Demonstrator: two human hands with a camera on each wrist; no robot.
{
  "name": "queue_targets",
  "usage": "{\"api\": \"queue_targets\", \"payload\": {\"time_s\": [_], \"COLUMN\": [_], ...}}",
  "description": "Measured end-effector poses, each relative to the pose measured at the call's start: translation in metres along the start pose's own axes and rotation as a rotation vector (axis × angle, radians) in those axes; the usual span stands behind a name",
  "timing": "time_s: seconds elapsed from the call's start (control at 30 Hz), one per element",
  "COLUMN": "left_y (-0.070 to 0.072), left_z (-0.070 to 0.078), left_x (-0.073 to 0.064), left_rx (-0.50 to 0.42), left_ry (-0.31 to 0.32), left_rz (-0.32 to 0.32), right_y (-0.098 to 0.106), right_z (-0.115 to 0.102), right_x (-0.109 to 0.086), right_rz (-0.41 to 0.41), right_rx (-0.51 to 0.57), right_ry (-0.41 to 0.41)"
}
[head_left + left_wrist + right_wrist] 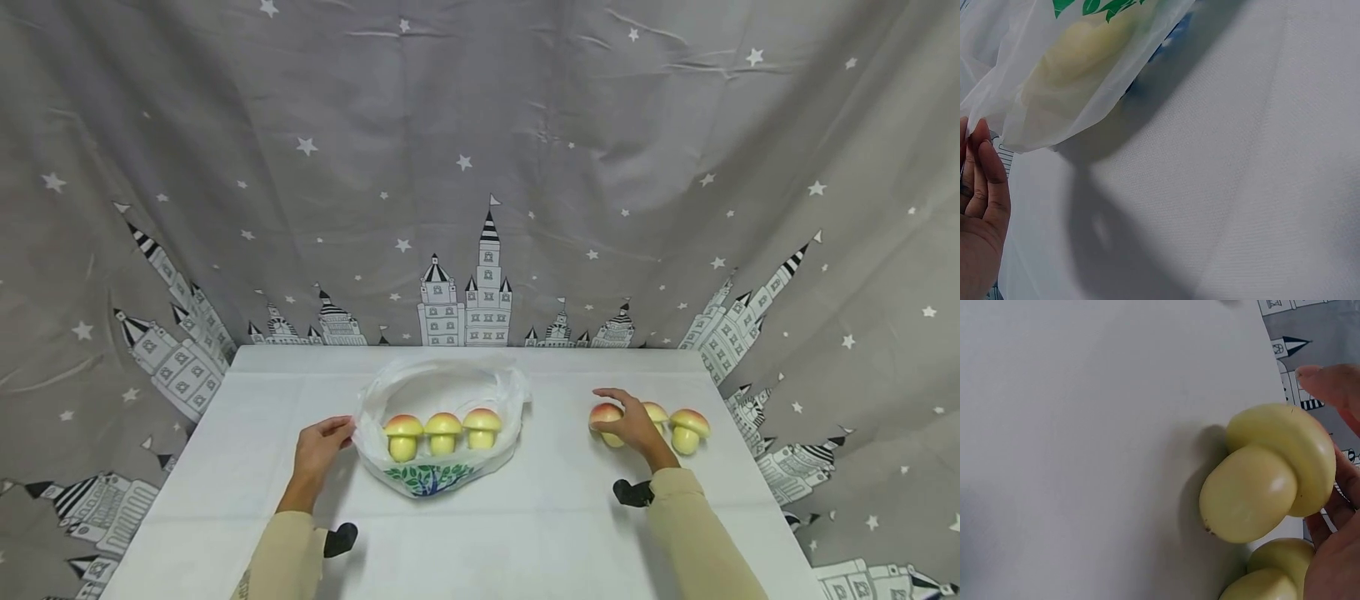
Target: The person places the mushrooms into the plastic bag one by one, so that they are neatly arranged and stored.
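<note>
A white plastic bag (491,467) with a green and blue tree print stands with its mouth spread wide. Three toy mushrooms (442,435), yellow with reddish caps, sit in a row in it. My left hand (318,454) pinches the bag's left edge between thumb and fingers, as the left wrist view also shows. On the right, my right hand (633,427) reaches around a toy mushroom (1254,494), thumb and fingers spread apart. In the right wrist view one digit stands clear of its cap and other fingers lie behind it, partly hidden.
Two more toy mushrooms, a partly hidden middle one (656,411) and a right one (687,430), stand beside my right hand. A white cloth covers the table (525,542). Behind it hangs a grey curtain (570,183) printed with castles and stars.
</note>
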State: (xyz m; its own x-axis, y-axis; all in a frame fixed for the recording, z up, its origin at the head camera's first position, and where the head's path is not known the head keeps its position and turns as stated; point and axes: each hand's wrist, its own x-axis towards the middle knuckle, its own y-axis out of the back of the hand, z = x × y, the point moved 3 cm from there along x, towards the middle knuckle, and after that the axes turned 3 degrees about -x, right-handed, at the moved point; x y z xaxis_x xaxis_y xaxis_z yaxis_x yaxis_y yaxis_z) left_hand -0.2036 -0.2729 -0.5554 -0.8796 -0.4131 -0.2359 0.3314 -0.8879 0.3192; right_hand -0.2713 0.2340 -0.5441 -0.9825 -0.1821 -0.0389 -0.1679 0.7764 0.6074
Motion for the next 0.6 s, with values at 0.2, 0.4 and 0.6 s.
{"api": "queue_targets", "payload": {"time_s": [0.2,0.4,0.6], "left_y": [-0.004,-0.007,-0.008], "left_z": [-0.038,-0.061,-0.06], "left_x": [0.033,0.051,0.05], "left_rx": [0.039,0.078,0.076], "left_ry": [-0.013,-0.026,-0.03], "left_rz": [0.019,0.043,0.043], "right_y": [-0.001,-0.002,-0.002], "right_z": [0.003,0.006,0.009], "right_x": [0.0,0.0,-0.002], "right_rz": [-0.041,-0.066,-0.033], "right_rx": [0.019,-0.025,-0.082], "right_ry": [-0.031,-0.036,-0.022]}}
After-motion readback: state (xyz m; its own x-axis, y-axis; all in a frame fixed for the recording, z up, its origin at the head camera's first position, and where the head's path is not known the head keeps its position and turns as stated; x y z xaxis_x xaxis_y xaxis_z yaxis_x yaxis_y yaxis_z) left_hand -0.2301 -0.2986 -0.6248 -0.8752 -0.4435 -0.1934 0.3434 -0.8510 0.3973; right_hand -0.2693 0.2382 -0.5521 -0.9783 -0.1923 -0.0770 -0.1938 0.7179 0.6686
